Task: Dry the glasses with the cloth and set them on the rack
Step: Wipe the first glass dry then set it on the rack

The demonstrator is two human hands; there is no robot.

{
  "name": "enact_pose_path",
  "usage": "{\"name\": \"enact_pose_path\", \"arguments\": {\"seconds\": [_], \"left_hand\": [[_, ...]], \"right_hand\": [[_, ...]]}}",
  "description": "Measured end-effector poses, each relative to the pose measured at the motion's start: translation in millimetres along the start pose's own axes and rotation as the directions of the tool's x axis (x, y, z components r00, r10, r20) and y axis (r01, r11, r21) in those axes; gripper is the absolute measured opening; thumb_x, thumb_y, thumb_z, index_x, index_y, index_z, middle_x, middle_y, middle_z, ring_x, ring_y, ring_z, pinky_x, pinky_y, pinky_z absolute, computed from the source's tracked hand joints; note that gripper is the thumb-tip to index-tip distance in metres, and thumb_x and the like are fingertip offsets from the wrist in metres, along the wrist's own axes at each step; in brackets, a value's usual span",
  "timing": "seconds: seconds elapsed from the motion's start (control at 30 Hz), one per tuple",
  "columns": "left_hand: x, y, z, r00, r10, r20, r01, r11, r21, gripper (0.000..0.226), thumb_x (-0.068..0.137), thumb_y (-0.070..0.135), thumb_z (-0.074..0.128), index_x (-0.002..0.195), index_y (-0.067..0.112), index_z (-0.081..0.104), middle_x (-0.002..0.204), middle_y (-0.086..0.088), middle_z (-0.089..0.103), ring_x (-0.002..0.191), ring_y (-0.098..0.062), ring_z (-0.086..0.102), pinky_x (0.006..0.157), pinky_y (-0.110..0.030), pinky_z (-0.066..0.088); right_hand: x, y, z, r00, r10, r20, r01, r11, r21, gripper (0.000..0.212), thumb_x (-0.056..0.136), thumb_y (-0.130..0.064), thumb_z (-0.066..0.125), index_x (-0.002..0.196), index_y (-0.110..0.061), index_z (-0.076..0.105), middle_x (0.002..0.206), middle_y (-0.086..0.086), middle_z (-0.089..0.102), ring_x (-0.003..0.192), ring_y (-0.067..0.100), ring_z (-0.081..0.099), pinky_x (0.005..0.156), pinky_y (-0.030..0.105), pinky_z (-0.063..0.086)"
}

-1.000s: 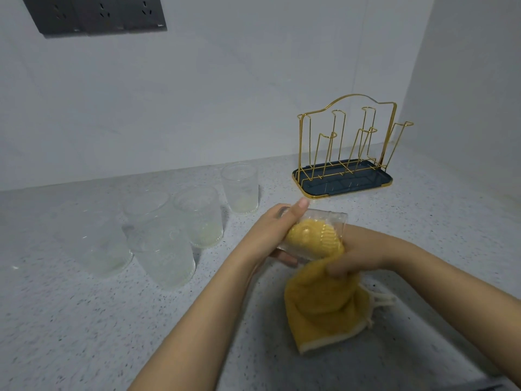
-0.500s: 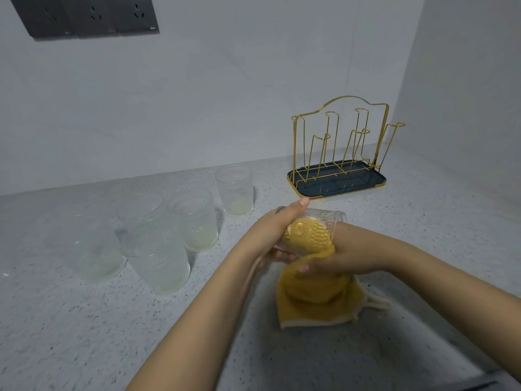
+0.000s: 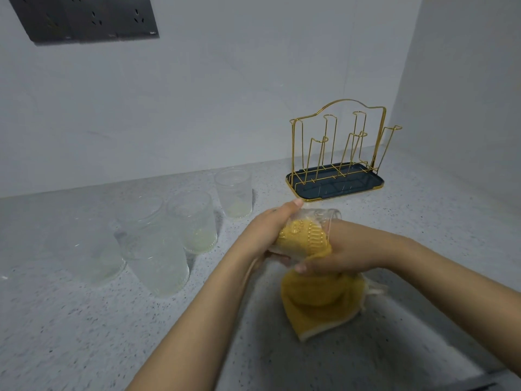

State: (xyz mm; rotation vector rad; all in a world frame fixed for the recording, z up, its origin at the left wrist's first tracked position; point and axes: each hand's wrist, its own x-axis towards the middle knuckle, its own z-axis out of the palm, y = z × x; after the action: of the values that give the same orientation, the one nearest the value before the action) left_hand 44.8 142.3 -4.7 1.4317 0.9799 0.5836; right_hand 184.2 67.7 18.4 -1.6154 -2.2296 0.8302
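Head view: left hand (image 3: 270, 232) fingers curled round a tilted glass (image 3: 307, 235) above the counter (image 3: 84, 348); right hand (image 3: 335, 258) pinches the yellow cloth (image 3: 318, 303) stuffed inside it. Rack (image 3: 335, 176) holds nothing yet, and five glasses (image 3: 158, 249) stand left, apparently undried, so the task is barely begun.

No readable text anywhere; tiny pale mark on the socket panel (image 3: 84, 18), far left, too blurred.
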Motion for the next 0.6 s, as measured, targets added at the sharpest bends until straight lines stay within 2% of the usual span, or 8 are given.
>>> {"name": "enact_pose_path", "arguments": {"seconds": [0.07, 0.17, 0.27, 0.33, 0.4, 0.47, 0.53, 0.6], "left_hand": [[0, -3, -2, 1.000, 0.001, -0.001, -0.001, 0.998, 0.059, 0.059, 0.072, 0.075, 0.057, 0.102, 0.024, 0.067, 0.105, -0.003, 0.072, 0.096, -0.024, 0.069, 0.088, -0.046, 0.057], [-3, -13, 2, 0.957, 0.282, -0.073, -0.279, 0.959, 0.042, 0.046, 0.081, 0.067, 0.057, 0.111, 0.033, 0.062, 0.114, 0.011, 0.063, 0.107, -0.008, 0.062, 0.092, -0.032, 0.053], [-9, -20, 12, 0.863, 0.488, -0.130, -0.498, 0.865, -0.058, 0.039, 0.084, 0.044, 0.066, 0.116, 0.025, 0.056, 0.105, 0.013, 0.059, 0.087, 0.009, 0.062, 0.066, -0.012, 0.050], [-7, -19, 14, 0.845, 0.502, -0.183, -0.522, 0.849, -0.082, 0.032, 0.079, 0.044, 0.065, 0.104, 0.025, 0.059, 0.098, 0.007, 0.061, 0.083, 0.002, 0.064, 0.061, -0.012, 0.049], [-3, -13, 11, 0.905, 0.383, -0.186, -0.404, 0.910, -0.091, 0.038, 0.071, 0.057, 0.063, 0.095, 0.028, 0.062, 0.098, 0.001, 0.065, 0.088, -0.011, 0.065, 0.062, -0.022, 0.053], [-3, -7, 9, 0.979, 0.160, -0.126, -0.174, 0.979, -0.109, 0.053, 0.070, 0.070, 0.062, 0.095, 0.023, 0.064, 0.097, -0.007, 0.068, 0.083, -0.024, 0.068, 0.059, -0.033, 0.054], [-7, -7, 10, 0.999, -0.049, -0.005, 0.048, 0.989, -0.141, 0.050, 0.081, 0.065, 0.059, 0.096, 0.017, 0.066, 0.089, -0.010, 0.073, 0.073, -0.027, 0.071, 0.058, -0.037, 0.059], [-7, -11, 8, 0.992, -0.082, 0.092, 0.101, 0.970, -0.221, 0.049, 0.086, 0.062, 0.055, 0.102, 0.019, 0.069, 0.098, -0.012, 0.075, 0.083, -0.030, 0.074, 0.074, -0.046, 0.061]], "right_hand": [[-2, 3, 1, 0.999, -0.040, 0.003, 0.039, 0.997, 0.071, 0.035, 0.081, -0.043, 0.063, 0.114, -0.038, 0.053, 0.111, -0.014, 0.061, 0.098, 0.000, 0.058, 0.087, 0.018, 0.048], [-3, 7, -8, 0.999, -0.010, -0.047, 0.031, 0.882, 0.469, 0.030, 0.077, -0.031, 0.071, 0.103, -0.035, 0.058, 0.098, -0.015, 0.066, 0.086, -0.004, 0.064, 0.073, 0.010, 0.049], [-3, 10, -14, 0.997, 0.078, 0.024, -0.066, 0.596, 0.800, 0.065, 0.046, -0.037, 0.089, 0.102, -0.020, 0.061, 0.090, 0.001, 0.072, 0.081, 0.012, 0.070, 0.067, 0.020, 0.055], [-4, 8, -14, 0.995, 0.074, 0.071, -0.101, 0.579, 0.809, 0.078, 0.037, -0.044, 0.089, 0.105, -0.020, 0.059, 0.089, -0.002, 0.073, 0.085, 0.014, 0.070, 0.068, 0.019, 0.054], [-9, 1, -13, 0.997, 0.058, 0.045, -0.074, 0.755, 0.652, 0.056, 0.055, -0.041, 0.081, 0.104, -0.028, 0.058, 0.089, -0.011, 0.072, 0.085, 0.002, 0.067, 0.069, 0.013, 0.051], [-9, -3, -12, 1.000, 0.010, -0.015, -0.007, 0.984, 0.181, 0.043, 0.070, -0.041, 0.073, 0.109, -0.035, 0.056, 0.098, -0.016, 0.066, 0.090, -0.003, 0.061, 0.076, 0.012, 0.050], [-7, -1, -9, 1.000, -0.022, 0.012, 0.024, 0.982, -0.189, 0.049, 0.071, -0.049, 0.072, 0.115, -0.035, 0.054, 0.107, -0.017, 0.060, 0.093, 0.000, 0.057, 0.084, 0.016, 0.048], [-8, -4, -15, 1.000, -0.025, 0.007, 0.026, 0.967, -0.253, 0.045, 0.070, -0.047, 0.073, 0.110, -0.034, 0.057, 0.100, -0.020, 0.059, 0.085, -0.003, 0.055, 0.078, 0.009, 0.044]]}}
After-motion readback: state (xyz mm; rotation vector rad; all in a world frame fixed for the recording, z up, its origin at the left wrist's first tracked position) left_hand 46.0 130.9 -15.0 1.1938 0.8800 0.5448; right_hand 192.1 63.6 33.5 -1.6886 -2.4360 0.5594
